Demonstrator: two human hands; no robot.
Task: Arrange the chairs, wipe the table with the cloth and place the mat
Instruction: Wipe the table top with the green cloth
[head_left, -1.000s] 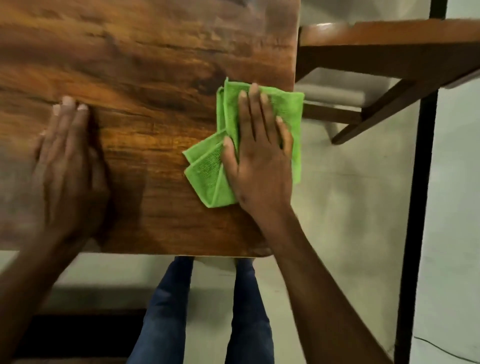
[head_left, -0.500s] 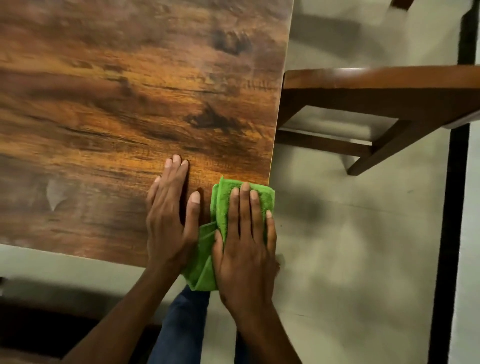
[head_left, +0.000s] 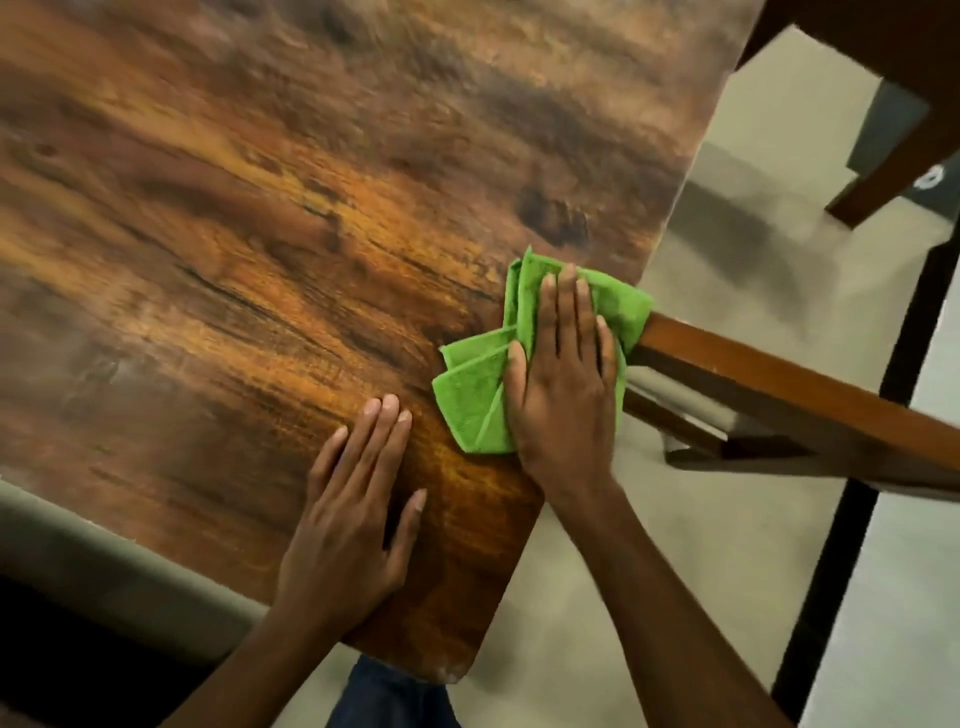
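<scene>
A folded green cloth (head_left: 475, 400) lies on the wooden table (head_left: 311, 234) by its right edge, near the front right corner. My right hand (head_left: 563, 384) presses flat on the cloth with straight fingers. My left hand (head_left: 353, 514) rests flat on the bare tabletop just left of the cloth, nearer the front edge. A brown wooden chair (head_left: 789, 400) stands right of the table, its frame passing under the table edge beside the cloth. No mat is in view.
Another wooden chair or furniture leg (head_left: 883, 171) stands at the upper right. A black vertical post (head_left: 852, 519) runs down the right side over the grey floor. My blue-trousered legs (head_left: 389, 696) show below the table corner.
The cloth and my right hand have slid away from the front corner along the table's right edge. My left hand stays flat beside it. The view has tilted and shifted.
</scene>
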